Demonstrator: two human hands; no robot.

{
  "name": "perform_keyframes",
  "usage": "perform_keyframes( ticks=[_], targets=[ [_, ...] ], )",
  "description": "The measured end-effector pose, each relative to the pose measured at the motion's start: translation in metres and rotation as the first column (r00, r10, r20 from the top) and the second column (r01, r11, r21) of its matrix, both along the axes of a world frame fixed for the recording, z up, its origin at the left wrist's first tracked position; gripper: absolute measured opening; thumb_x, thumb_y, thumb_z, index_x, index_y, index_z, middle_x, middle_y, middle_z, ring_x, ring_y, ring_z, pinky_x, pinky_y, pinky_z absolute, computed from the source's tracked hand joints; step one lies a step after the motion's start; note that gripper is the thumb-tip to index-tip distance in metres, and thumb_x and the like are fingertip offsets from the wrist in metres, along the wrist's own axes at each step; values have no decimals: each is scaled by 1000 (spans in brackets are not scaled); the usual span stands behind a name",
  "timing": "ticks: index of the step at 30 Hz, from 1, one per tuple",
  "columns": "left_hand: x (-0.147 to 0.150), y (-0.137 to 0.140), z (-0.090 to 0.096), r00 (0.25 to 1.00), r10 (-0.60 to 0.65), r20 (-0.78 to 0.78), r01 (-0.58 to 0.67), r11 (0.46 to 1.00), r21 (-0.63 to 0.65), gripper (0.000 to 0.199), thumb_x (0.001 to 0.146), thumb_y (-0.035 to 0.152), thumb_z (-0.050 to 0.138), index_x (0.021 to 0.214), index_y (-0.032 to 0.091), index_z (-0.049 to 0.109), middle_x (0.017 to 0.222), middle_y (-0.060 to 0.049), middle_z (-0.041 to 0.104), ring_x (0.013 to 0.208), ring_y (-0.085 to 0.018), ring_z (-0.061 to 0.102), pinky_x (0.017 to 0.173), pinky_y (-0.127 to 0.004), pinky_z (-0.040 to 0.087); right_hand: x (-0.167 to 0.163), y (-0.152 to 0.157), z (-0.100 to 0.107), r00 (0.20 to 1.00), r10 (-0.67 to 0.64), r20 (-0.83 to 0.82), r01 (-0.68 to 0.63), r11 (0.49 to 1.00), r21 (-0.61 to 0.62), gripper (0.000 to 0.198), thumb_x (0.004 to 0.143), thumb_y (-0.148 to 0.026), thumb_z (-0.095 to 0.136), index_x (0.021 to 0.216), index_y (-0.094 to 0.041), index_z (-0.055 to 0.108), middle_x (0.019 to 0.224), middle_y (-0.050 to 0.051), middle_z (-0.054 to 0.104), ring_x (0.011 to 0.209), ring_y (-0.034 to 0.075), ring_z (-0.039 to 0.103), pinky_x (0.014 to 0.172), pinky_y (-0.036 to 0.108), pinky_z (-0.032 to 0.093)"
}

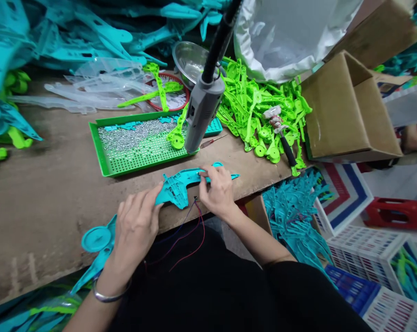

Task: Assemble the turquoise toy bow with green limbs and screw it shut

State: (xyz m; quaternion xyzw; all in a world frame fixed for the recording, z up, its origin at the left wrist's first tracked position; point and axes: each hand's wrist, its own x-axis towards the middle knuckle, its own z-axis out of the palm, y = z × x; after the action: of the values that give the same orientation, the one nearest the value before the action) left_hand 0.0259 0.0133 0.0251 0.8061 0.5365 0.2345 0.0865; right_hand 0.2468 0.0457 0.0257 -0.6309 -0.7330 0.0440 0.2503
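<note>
A long turquoise plastic shell piece [175,188] lies at the table's front edge, its ribbed inner side up. My left hand [135,221] is closed around its left part, fingers on top. Over the narrower right part, my right hand [217,189] pinches thumb and forefinger together; a tiny item seems to be at the fingertips, too small to name. Thin red and blue wires [203,230] hang from near the shell over the edge. Beside my left wrist, a turquoise piece with a round disc [97,239] rests partly behind the hand.
A green perforated tray [149,164] holds many small screws [135,133]. Above its right end hangs a grey powered screwdriver [205,108]. A small screwdriver [212,141], lime green parts [243,106], a hammer with wrapped head [284,140] and a cardboard box [333,110] lie rightward.
</note>
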Motion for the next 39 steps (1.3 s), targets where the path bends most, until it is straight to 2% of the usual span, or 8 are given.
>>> perform_keyframes(
  ticks=[8,14,19,23,26,31,35,39],
  targets=[
    [-16,19,-19,998,-51,44,56,990,-129,45,99,31,49,142,16,48,126,-14,66,106,-30,61,87,-41,46,11,-3,-7,978,210,5,-209,976,-58,59,78,-5,47,137,-9,51,110,13,75,107,28,62,94,45,50],
    [-16,22,-16,998,-13,-60,4,988,-156,45,98,37,50,139,19,54,125,-15,67,113,-34,59,92,-48,46,36,-11,10,959,130,-252,-98,986,136,29,85,-6,51,104,-23,66,99,4,77,92,19,71,84,36,56],
    [-23,7,16,993,76,90,-54,973,-226,36,99,37,47,125,18,63,122,-12,69,111,-27,64,96,-41,49,40,-46,6,950,192,-245,-199,980,-4,18,81,-5,56,85,-20,66,79,2,74,74,18,70,71,32,55],
    [-51,-27,29,973,-104,204,212,745,-632,35,99,49,45,107,27,71,99,0,77,86,-19,72,79,-28,55,38,-61,-7,943,176,-282,-233,955,-185,15,81,-8,57,81,-21,64,78,2,72,74,18,68,72,33,55],
    [-71,-57,19,968,-197,158,243,565,-789,39,98,49,41,108,28,72,104,-1,77,91,-21,73,81,-29,55,33,-62,-12,941,153,-302,-196,974,-118,14,83,-9,58,82,-21,64,77,3,69,70,17,65,67,32,53],
    [-78,-71,7,993,-117,26,88,568,-818,41,95,52,42,101,25,73,97,-4,78,87,-25,74,74,-30,55,30,-36,3,967,213,-143,-183,964,194,17,83,-7,58,91,-21,63,86,5,72,82,20,66,78,37,51],
    [-68,-64,15,982,-86,166,184,604,-775,38,96,56,43,101,28,70,95,0,76,82,-20,72,72,-26,52,34,-10,18,969,209,-131,-193,973,125,19,86,-8,52,91,-21,65,91,6,73,89,21,67,84,40,51],
    [-71,-75,0,983,-153,102,166,498,-851,27,96,38,42,94,28,66,90,-1,75,80,-20,71,70,-28,49,38,-16,23,912,344,-224,-360,932,-34,21,82,-6,50,87,-20,67,81,3,70,80,19,66,76,35,54]
  ],
)
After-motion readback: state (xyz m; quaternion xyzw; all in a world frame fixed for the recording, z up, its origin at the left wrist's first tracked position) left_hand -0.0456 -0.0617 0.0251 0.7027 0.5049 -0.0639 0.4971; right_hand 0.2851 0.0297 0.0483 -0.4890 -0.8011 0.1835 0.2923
